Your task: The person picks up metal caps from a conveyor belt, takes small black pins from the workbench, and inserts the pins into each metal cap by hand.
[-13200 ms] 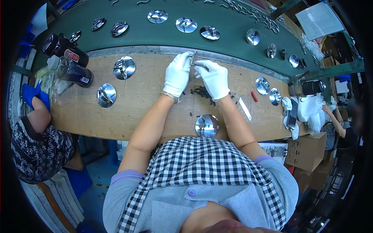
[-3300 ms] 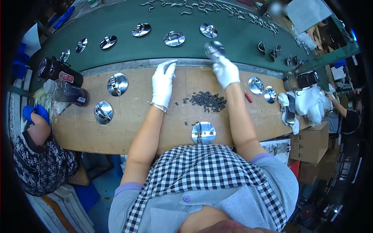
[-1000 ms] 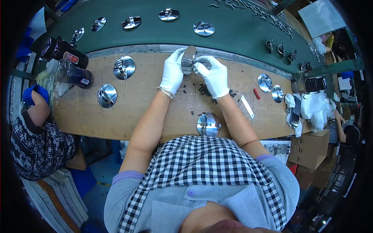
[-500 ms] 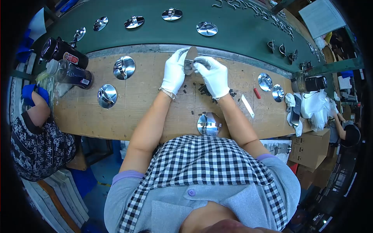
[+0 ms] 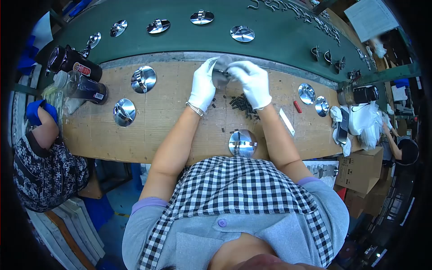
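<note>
A round metal disc (image 5: pixel 221 74), partly blurred, is gripped at its left side by my left hand (image 5: pixel 202 85), in a white glove. On the disc's right side is my right hand (image 5: pixel 254 83), also gloved, its fingers closed at the part on the disc's face; what they pinch is hidden. Below my right hand lies a pile of small black pieces (image 5: pixel 243 105). A shiny disc (image 5: pixel 243 143) with a strip across it rests near the front edge of the cardboard-covered table (image 5: pixel 171 130).
Two discs lie at the left, two at the right. Beside the right forearm are a white strip (image 5: pixel 286 122) and a red object (image 5: pixel 297 106). Bottles (image 5: pixel 85 87) stand left, a black phone (image 5: pixel 343 128) lies right. A green belt (image 5: pixel 279 49) carries discs and hooks. Co-workers are at both sides.
The disc in my left hand has turned its face more toward the camera. My right hand has shifted right and lifted, showing more of the black pile. Discs on the belt have moved slightly right.
</note>
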A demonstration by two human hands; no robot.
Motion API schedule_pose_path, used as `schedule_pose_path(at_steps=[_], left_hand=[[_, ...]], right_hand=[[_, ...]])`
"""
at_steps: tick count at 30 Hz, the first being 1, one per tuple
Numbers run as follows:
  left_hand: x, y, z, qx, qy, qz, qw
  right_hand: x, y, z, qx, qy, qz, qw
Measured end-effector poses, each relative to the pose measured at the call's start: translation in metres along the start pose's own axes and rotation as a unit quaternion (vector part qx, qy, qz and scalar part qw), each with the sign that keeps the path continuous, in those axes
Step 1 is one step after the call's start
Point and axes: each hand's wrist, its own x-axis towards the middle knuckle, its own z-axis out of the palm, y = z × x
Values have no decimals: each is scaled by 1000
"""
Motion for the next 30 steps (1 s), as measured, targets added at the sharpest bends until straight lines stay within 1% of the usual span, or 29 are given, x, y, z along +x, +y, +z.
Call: schedule_pose_path(at_steps=[1,2,3,5,6,7,8,9,10,11,12,13,15,16,17,18,19,20,21,22,23,24,25,26,27,29,30], left_hand=[[-4,13,0,35,-7,8,999],[-6,19,0,71,-13,14,997],[-6,16,-1,70,-14,14,997],[-3,7,-1,-21,-24,-15,999],[-5,5,2,-63,-7,-51,997],[-4,2,2,-65,-9,-52,997],[-1,-1,0,50,10,0,999],[3,-3,-1,163,32,53,985],[6,5,-2,152,35,49,987],[5,9,-4,151,34,49,987],[6,12,-6,113,43,-8,993],[5,15,-6,73,50,-65,994],[5,18,-3,77,61,-65,993],[5,17,-4,55,53,-70,995],[5,16,-4,35,44,-74,996],[5,16,-3,38,45,-74,996],[4,17,-4,39,43,-70,996],[3,18,-5,34,36,-71,996],[3,18,-5,28,29,-72,997],[3,20,-5,29,28,-69,997],[3,21,-6,28,26,-79,996],[3,21,-7,27,25,-90,995],[3,21,-8,28,28,-87,995],[5,21,-8,0,48,-94,994],[7,19,-8,-28,71,-103,992],[10,13,-10,-48,83,-100,990],[10,11,-9,-73,75,-98,990]], right_hand=[[1,1,-2,123,42,57,990],[5,10,-3,105,85,58,989],[8,9,-1,87,128,61,986],[0,2,1,66,17,142,988],[-1,0,-2,77,-87,201,973],[-2,2,-5,76,-84,202,973],[-1,6,-9,118,-49,206,970],[1,10,-13,160,-15,209,964],[9,16,-22,183,43,219,958],[21,50,-36,263,100,198,939],[32,65,-46,340,175,194,903],[40,71,-54,413,247,189,856],[58,82,-68,486,280,121,819],[66,85,-72,491,239,104,831],[76,88,-71,462,220,99,853],[86,88,-68,464,219,95,853],[94,86,-62,348,152,54,924],[103,84,-55,223,82,10,971],[113,81,-46,92,11,-34,995],[128,71,-35,377,76,177,906],[135,69,-34,377,76,173,907],[140,72,-32,176,53,147,972],[139,51,-23,-32,27,113,993],[124,31,-24,93,18,168,981],[114,29,-21,171,-31,115,978],[89,-2,-12,124,-108,102,981],[76,-12,-8,77,-146,59,985]])
